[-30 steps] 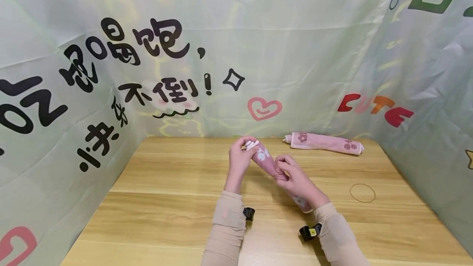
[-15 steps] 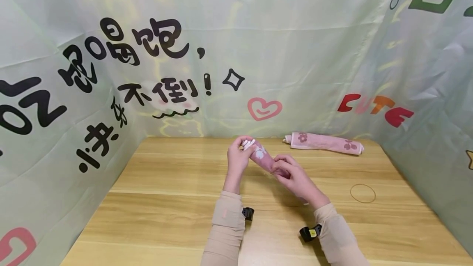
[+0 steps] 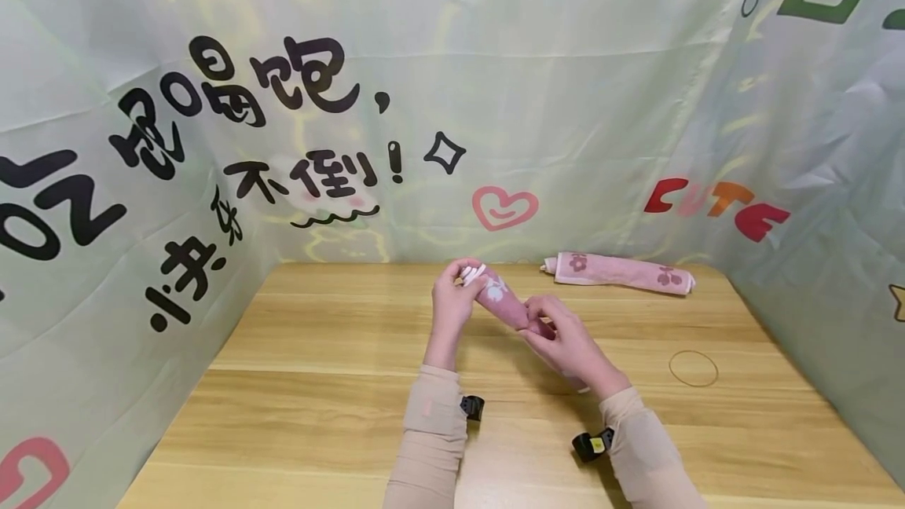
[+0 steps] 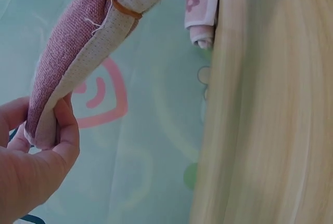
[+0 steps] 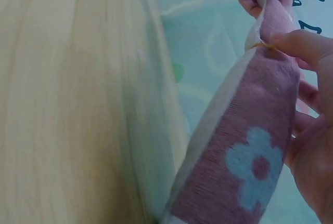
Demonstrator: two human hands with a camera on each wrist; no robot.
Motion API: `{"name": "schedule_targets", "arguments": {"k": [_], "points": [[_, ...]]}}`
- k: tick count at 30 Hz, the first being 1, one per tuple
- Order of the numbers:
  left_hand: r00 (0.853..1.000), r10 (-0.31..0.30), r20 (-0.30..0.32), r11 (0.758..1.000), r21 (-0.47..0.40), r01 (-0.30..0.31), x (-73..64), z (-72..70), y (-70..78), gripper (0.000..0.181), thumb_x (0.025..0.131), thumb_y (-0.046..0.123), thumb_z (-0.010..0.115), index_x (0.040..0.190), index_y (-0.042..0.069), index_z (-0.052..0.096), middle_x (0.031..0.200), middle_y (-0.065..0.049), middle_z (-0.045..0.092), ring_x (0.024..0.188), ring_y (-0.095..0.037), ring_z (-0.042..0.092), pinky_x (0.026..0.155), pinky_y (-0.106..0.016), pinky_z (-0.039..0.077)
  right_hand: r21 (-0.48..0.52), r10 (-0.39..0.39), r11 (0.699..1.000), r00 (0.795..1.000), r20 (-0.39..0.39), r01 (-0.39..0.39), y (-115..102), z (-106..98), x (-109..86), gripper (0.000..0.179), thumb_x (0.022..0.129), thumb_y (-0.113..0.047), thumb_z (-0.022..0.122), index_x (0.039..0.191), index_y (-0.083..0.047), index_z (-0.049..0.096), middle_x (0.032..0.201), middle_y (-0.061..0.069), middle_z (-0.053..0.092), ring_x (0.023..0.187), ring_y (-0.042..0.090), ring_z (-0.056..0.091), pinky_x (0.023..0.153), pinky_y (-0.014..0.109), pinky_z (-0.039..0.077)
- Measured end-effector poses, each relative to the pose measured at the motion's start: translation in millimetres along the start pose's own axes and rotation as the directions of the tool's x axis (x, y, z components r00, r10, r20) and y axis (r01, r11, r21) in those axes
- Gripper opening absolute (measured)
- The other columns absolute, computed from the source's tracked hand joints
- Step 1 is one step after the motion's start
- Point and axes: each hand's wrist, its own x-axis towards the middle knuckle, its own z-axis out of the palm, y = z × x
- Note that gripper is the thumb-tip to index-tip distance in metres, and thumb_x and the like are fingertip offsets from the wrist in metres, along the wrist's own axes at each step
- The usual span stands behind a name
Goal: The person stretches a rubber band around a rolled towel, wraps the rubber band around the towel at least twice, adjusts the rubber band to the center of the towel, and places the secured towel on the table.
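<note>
A rolled towel [image 3: 503, 301], dark pink with pale flowers, is held at a slant above the table. My left hand [image 3: 452, 301] grips its upper left end, where the white layered edge shows; in the left wrist view its fingers curl round that tip. A thin rubber band [image 4: 125, 10] circles the roll and squeezes it narrow. My right hand [image 3: 566, 340] pinches this band at the roll's middle, its thumb against the band in the right wrist view. The roll's lower part lies mostly behind the right hand in the head view.
A second rolled towel [image 3: 618, 272], lighter pink with darker flowers, lies at the back right of the wooden table [image 3: 318, 399]. Another rubber band [image 3: 693, 368] lies flat at the right. A printed cloth [image 3: 594, 116] hangs behind and along the sides.
My left hand has shifted slightly left with the towel's end. The right hand's fingers have moved at the middle of the roll, and its lower end has lifted a little. The other towel stays put.
</note>
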Motion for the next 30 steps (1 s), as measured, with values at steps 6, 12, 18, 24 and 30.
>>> {"name": "schedule_targets", "arguments": {"k": [6,12,18,24,30], "points": [[1.000,-0.008,0.025,1.000,-0.021,0.008,-0.7,-1.1,1.8,0.024,0.080,-0.003,0.071,0.103,0.004,0.069,0.120,-0.014,0.063,0.085,-0.016,0.061,0.071,-0.025,0.056,0.021,-0.020,1.000,1.000,0.002,0.020,1.7,0.0,0.3,0.020,0.081,-0.008,0.077,0.091,-0.014,0.061,0.111,0.007,0.063,0.094,0.019,0.060,0.071,0.026,0.058],[0.998,0.019,0.060,1.000,-0.021,-0.018,-1.7,-0.4,1.0,0.023,0.082,-0.002,0.071,0.104,0.004,0.069,0.122,-0.013,0.062,0.093,-0.017,0.059,0.072,-0.024,0.055,0.054,-0.004,0.999,1.000,0.019,0.003,0.8,-1.6,1.0,0.020,0.085,-0.011,0.074,0.083,-0.016,0.055,0.110,0.006,0.062,0.097,0.021,0.059,0.073,0.025,0.058],[0.987,0.040,0.157,0.996,-0.082,-0.027,-1.0,-4.6,-1.2,0.025,0.085,0.001,0.070,0.110,0.004,0.066,0.125,-0.011,0.059,0.092,-0.016,0.061,0.074,-0.024,0.055,0.204,0.179,0.959,0.978,0.104,-0.197,-0.5,-5.3,1.7,0.036,0.089,-0.017,0.071,0.118,-0.006,0.052,0.120,0.014,0.059,0.103,0.027,0.062,0.083,0.033,0.054],[0.969,0.066,0.238,0.989,-0.148,-0.031,-1.6,-8.1,-0.8,0.029,0.087,0.004,0.070,0.115,0.003,0.063,0.126,-0.008,0.056,0.093,-0.015,0.060,0.076,-0.024,0.055,0.168,0.229,0.951,0.957,0.176,-0.259,0.3,-7.1,0.8,0.052,0.088,-0.021,0.070,0.132,-0.007,0.047,0.125,0.019,0.060,0.107,0.030,0.062,0.090,0.043,0.051],[0.966,0.077,0.248,0.987,-0.158,-0.038,-2.1,-9.1,0.4,0.029,0.087,0.004,0.069,0.115,0.001,0.062,0.122,-0.008,0.057,0.092,-0.015,0.060,0.074,-0.023,0.054,0.159,0.238,0.950,0.954,0.181,-0.268,3.7,-7.5,-0.4,0.042,0.089,-0.021,0.069,0.126,-0.008,0.054,0.117,0.014,0.064,0.099,0.020,0.060,0.083,0.032,0.051]]}}
